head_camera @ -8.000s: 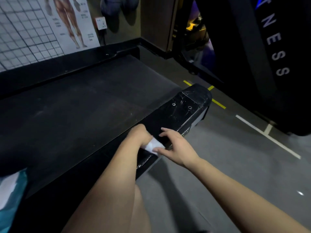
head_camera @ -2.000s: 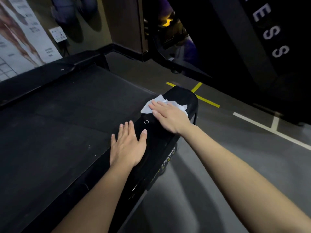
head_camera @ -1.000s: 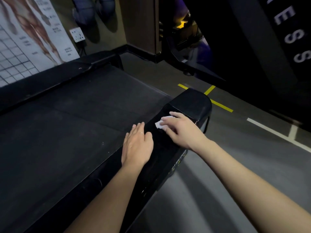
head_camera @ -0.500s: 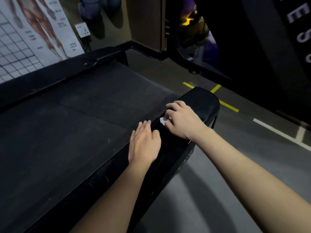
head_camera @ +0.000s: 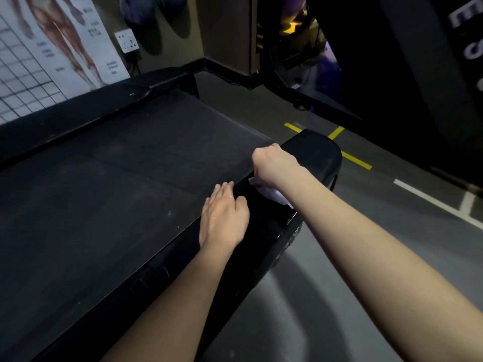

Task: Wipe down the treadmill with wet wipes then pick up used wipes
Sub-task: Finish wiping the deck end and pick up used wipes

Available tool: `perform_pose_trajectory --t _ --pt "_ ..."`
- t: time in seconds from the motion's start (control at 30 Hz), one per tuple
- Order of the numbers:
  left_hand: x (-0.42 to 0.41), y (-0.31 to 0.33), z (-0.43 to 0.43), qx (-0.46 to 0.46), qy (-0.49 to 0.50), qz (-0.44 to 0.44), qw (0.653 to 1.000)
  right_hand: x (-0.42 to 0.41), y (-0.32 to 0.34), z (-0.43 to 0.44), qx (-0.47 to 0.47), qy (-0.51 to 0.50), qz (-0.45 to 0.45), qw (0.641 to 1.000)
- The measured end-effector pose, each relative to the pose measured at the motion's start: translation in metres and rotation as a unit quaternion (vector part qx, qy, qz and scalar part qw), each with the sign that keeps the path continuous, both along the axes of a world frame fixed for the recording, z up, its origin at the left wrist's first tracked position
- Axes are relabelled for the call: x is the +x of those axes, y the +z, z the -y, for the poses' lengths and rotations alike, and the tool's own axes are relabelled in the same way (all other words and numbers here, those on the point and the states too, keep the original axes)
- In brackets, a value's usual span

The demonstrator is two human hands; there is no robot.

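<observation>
The black treadmill fills the left of the view, its dark belt [head_camera: 125, 184] bordered on the right by a glossy black side rail [head_camera: 316, 152]. My right hand [head_camera: 274, 163] is curled into a fist over the rail and grips a crumpled white wet wipe [head_camera: 271, 193], which hangs out below the wrist. My left hand [head_camera: 224, 218] lies flat, fingers straight, on the rail's inner edge just behind the right hand.
Grey floor [head_camera: 366, 231] with yellow and white lines lies right of the rail. A large black machine [head_camera: 392, 61] stands at the back right. An anatomy poster [head_camera: 52, 43] and a wall socket [head_camera: 126, 41] are on the wall beyond the far rail [head_camera: 104, 100].
My right hand has closed round the wipe, bunched it up and lifted it off the rail. The left hand has stayed flat on the rail.
</observation>
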State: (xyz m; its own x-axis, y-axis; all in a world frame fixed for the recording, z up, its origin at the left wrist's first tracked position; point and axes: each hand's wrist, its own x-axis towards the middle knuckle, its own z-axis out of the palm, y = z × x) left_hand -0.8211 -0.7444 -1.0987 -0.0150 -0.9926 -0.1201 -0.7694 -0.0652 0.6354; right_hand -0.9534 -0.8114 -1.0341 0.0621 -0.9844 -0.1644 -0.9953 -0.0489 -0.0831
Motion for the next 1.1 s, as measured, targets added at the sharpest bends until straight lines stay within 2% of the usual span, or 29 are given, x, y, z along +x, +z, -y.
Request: perform_pose_trajectory --t 0.13,0.3,0.4,0.5,0.63,0.7,0.8,0.87,0.97,1.03,1.1 --pt "0.0 0.001 0.0 0.0 0.001 0.0 1.0 -0.005 0.002 0.001 -0.004 -0.012 0.005 1.0" --pt "0.0 0.001 -0.001 -0.004 0.004 -0.008 1.0 -0.001 -0.001 -0.004 -0.016 0.02 -0.003 1.0" --pt "0.001 0.005 -0.003 -0.002 0.011 -0.022 1.0 -0.009 -0.028 -0.013 -0.05 0.068 0.057 0.995" --pt "0.003 0.01 -0.008 -0.004 0.029 -0.07 0.997 -0.022 -0.053 -0.036 -0.036 0.112 0.127 0.985" --pt "0.006 0.012 -0.011 -0.028 0.07 -0.152 0.985 -0.028 -0.058 -0.056 -0.01 0.162 0.059 0.985" --pt "0.01 0.013 -0.012 -0.047 0.1 -0.217 0.97 -0.024 -0.055 -0.061 0.0 0.168 0.063 0.984" --pt "0.02 0.021 -0.021 -0.088 0.181 -0.31 0.929 -0.017 -0.062 -0.085 -0.046 0.196 0.13 0.971" --pt "0.031 0.03 -0.025 -0.116 0.209 -0.31 0.92 -0.01 -0.072 -0.108 -0.095 0.199 0.196 0.955" --pt "0.057 0.051 -0.028 -0.124 0.248 -0.322 0.906 0.007 -0.079 -0.137 -0.119 0.191 0.28 0.933" --pt "0.078 0.067 -0.038 -0.105 0.262 -0.308 0.908 0.025 -0.073 -0.157 -0.103 0.186 0.321 0.923" --pt "0.101 0.08 -0.054 -0.077 0.246 -0.241 0.936 0.045 -0.06 -0.175 -0.065 0.185 0.377 0.905"
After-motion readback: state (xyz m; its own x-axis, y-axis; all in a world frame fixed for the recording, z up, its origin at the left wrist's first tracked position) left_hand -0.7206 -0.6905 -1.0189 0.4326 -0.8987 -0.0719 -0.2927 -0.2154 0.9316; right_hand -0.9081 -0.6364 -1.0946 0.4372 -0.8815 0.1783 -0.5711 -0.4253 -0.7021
